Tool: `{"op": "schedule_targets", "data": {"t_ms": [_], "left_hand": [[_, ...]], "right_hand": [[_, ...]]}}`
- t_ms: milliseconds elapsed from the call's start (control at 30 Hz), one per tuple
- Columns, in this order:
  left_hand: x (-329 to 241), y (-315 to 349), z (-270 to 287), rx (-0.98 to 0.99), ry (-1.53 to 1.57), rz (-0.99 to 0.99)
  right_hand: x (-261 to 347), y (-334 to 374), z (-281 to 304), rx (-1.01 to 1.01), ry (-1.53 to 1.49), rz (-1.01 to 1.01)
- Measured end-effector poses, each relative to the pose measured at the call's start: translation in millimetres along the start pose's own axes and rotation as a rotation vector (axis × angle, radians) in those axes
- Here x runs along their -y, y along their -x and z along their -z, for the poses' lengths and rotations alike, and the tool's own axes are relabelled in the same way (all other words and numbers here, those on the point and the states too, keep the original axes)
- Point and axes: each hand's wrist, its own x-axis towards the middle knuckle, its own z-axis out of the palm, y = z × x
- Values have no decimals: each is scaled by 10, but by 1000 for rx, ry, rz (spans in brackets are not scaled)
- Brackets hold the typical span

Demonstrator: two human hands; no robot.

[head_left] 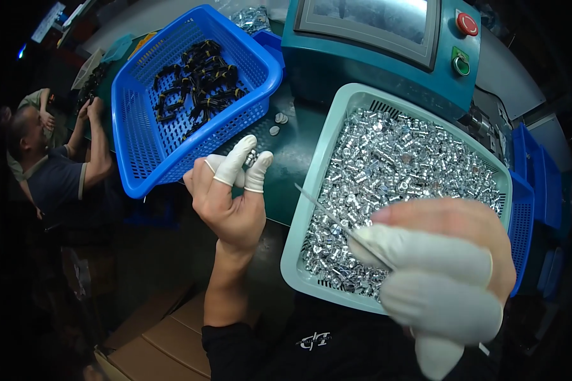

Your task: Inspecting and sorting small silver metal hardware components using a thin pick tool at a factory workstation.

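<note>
My left hand [230,202] is raised between the two baskets, white finger cots on its thumb and fingers. It pinches a few small shiny metal fittings [251,158] between the thumb and fingertips. Over the near right part of a pale green basket [290,257], my right hand [448,267] is blurred and also wears white finger cots. Its fingers close round a thin, pointed metal tool [324,211], which slants up and left across the basket's edge; its exact kind is hard to make out. Loose metal fittings [394,171] fill that basket.
A blue basket [128,143] at the left holds bundled black cables [203,82]. Several small round metal pieces [274,130] lie on the green table [292,149]. Behind stands a teal machine [381,63] with a screen and red button. Co-workers [51,159] sit at far left.
</note>
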Motion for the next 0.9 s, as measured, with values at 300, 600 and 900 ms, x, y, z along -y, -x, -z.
{"op": "schedule_targets", "data": {"t_ms": [300,600,900], "left_hand": [[-186,-47,67,-200,392,69],[-227,-43,119,-180,407,58],[-221,-8,119,-179,382,11]], "right_hand": [[-197,51,-33,180,41,135],[-195,58,-86,166,-7,149],[-245,99,-127,142,44,204]]}}
